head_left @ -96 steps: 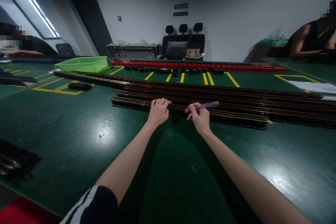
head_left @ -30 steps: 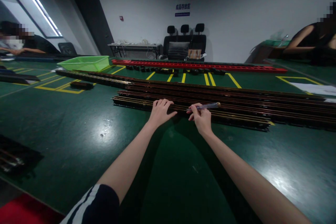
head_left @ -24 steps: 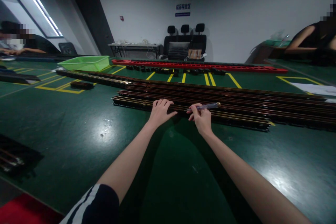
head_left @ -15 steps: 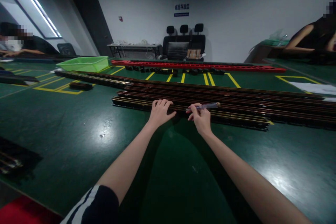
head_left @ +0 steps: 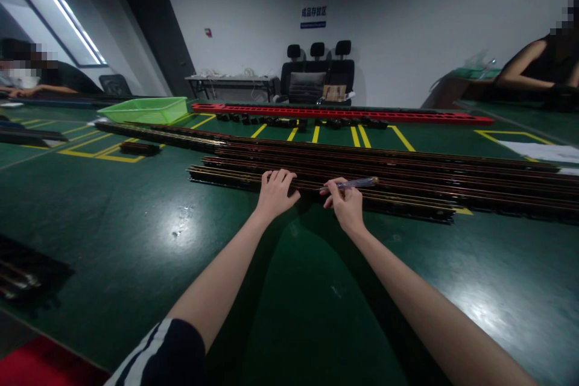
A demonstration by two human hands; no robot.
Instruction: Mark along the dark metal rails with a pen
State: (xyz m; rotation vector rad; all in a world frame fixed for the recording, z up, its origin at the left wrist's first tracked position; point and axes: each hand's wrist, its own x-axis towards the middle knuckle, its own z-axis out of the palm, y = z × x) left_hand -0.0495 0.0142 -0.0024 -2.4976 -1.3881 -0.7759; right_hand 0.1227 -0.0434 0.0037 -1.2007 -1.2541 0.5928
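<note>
On one bench (head_left: pixel 325 325), the left hand (head_left: pixel 274 194) lies spread on one front strip (head_left: pixel 400 206), nearest of several dark strips (head_left: pixel 325 160), while the right hand (head_left: pixel 346 206) holds one pen (head_left: pixel 362 183) over it and one basket (head_left: pixel 145 111) stands beyond.

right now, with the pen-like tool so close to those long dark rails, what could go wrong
The right hand holds the pen-like tool close to the nearest rail, so a slip might mark or scratch it. The left hand is at that rail too; a push could perhaps knock it against the rails behind.
</note>
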